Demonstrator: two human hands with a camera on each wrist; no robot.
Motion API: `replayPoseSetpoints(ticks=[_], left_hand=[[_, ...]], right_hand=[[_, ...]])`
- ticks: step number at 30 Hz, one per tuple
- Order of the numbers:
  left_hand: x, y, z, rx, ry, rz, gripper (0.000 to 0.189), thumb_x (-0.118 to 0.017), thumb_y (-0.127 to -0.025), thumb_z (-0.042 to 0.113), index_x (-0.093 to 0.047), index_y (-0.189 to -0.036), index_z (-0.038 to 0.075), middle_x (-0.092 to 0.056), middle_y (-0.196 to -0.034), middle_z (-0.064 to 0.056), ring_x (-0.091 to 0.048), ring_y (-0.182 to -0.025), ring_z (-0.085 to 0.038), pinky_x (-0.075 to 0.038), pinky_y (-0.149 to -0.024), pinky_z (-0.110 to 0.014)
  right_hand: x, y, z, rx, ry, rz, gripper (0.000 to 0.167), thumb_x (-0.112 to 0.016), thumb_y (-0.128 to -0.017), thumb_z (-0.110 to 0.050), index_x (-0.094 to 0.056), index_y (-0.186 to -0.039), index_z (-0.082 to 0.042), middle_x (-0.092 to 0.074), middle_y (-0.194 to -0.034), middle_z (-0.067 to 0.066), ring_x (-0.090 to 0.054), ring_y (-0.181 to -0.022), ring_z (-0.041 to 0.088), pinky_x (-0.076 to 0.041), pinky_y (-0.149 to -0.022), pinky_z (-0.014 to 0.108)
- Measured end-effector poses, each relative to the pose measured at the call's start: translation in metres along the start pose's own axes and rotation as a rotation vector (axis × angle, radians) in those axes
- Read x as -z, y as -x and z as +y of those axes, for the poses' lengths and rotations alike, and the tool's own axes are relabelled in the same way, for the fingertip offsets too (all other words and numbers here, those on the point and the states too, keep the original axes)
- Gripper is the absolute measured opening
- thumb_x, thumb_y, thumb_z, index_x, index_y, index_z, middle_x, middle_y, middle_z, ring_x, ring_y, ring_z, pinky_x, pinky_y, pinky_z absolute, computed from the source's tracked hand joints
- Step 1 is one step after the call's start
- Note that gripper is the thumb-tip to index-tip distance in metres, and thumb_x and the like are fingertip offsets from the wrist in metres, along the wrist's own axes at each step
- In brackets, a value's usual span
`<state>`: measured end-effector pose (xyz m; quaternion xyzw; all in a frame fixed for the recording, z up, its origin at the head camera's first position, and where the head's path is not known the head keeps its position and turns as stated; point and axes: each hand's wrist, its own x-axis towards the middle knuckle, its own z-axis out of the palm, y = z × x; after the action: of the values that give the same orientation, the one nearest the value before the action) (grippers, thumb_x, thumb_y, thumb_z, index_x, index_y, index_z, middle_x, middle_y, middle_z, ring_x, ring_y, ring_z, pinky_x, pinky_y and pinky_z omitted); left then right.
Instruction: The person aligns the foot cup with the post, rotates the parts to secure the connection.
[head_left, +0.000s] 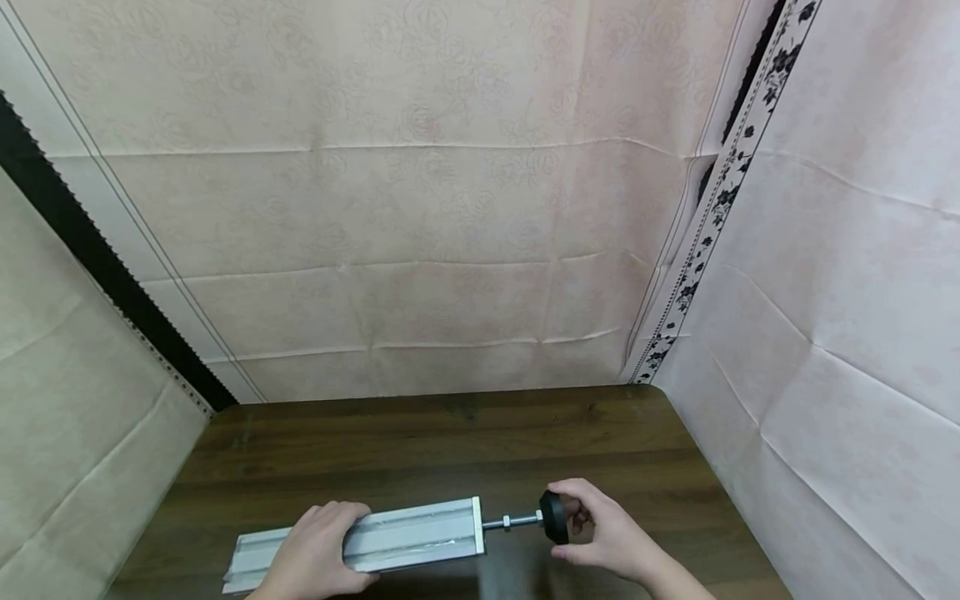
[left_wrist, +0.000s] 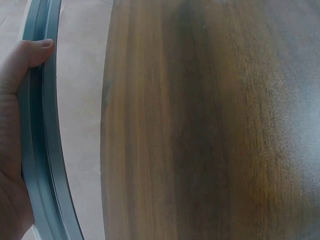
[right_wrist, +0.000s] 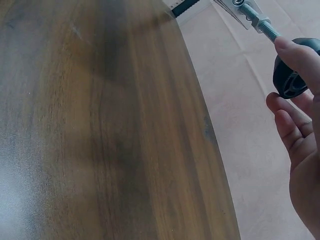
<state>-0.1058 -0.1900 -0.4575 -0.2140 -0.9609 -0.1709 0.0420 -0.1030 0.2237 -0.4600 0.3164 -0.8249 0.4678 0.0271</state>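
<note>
My left hand (head_left: 318, 550) grips a silver aluminium profile (head_left: 420, 533) around its middle, with the thumb along the near side. From the profile's capped right end a threaded rod (head_left: 517, 522) with nuts sticks out, carrying a round black foot (head_left: 553, 517) at its tip. Thumb and fingers of my right hand (head_left: 600, 533) pinch the rim of that foot. In the left wrist view the left thumb lies across the grooved profile (left_wrist: 45, 125). The right wrist view shows the hollow, ribbed underside of the black foot (right_wrist: 290, 75) between my fingertips.
Beneath the hands is a dark brown wood-grain table (head_left: 450, 433) with rounded far corners. Creased, pale patterned cloth hangs behind it (head_left: 450, 208) and at both sides. A black strip (head_left: 112, 258) runs down the left corner, a floral border (head_left: 720, 200) down the right.
</note>
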Motion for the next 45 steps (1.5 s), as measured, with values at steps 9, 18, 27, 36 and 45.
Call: replayPoseSetpoints(ticks=[9, 18, 27, 36, 45], left_hand=[[-0.002, 0.0, -0.001, -0.008, -0.006, 0.01, 0.063, -0.076, -0.06, 0.061, -0.062, -0.106, 0.02, -0.059, -0.099, 0.012, -0.053, -0.088, -0.008, -0.043, -0.075, -0.036], [-0.003, 0.0, -0.001, -0.015, -0.004, 0.014, 0.062, -0.077, -0.061, 0.06, -0.062, -0.105, 0.02, -0.059, -0.098, 0.013, -0.053, -0.087, -0.008, -0.043, -0.075, -0.037], [-0.003, 0.0, 0.001, -0.012, -0.004, 0.01, 0.061, -0.079, -0.06, 0.056, -0.062, -0.105, 0.019, -0.059, -0.098, 0.012, -0.053, -0.088, -0.009, -0.042, -0.075, -0.037], [-0.002, 0.001, 0.001, -0.006, 0.002, -0.029, 0.063, -0.075, -0.062, 0.062, -0.062, -0.107, 0.019, -0.058, -0.098, 0.012, -0.053, -0.088, -0.009, -0.042, -0.076, -0.037], [-0.001, -0.001, 0.001, -0.011, 0.005, -0.035, 0.063, -0.076, -0.062, 0.06, -0.062, -0.108, 0.018, -0.058, -0.098, 0.012, -0.052, -0.087, -0.008, -0.042, -0.075, -0.037]], right_hand=[[0.002, 0.0, -0.002, -0.088, -0.054, -0.032, 0.063, -0.079, -0.076, -0.019, -0.046, -0.13, -0.016, -0.057, -0.096, 0.005, -0.057, -0.075, 0.02, -0.048, -0.062, 0.027], [0.001, -0.001, -0.004, -0.131, -0.122, -0.043, 0.062, -0.077, -0.077, -0.016, -0.044, -0.13, -0.013, -0.057, -0.105, 0.006, -0.058, -0.076, 0.014, -0.049, -0.06, 0.028], [0.0, -0.001, -0.002, -0.149, -0.139, -0.06, 0.055, -0.075, -0.079, -0.015, -0.046, -0.126, -0.017, -0.056, -0.102, 0.006, -0.057, -0.075, 0.009, -0.049, -0.06, 0.026], [-0.003, -0.001, 0.0, -0.131, -0.135, -0.05, 0.047, -0.073, -0.08, -0.013, -0.049, -0.121, -0.015, -0.058, -0.092, 0.002, -0.056, -0.068, 0.008, -0.048, -0.057, 0.024], [0.002, -0.005, -0.021, -0.109, -0.145, -0.04, 0.036, -0.069, -0.082, -0.006, -0.051, -0.113, -0.004, -0.059, -0.086, -0.001, -0.057, -0.065, 0.008, -0.048, -0.057, 0.026]])
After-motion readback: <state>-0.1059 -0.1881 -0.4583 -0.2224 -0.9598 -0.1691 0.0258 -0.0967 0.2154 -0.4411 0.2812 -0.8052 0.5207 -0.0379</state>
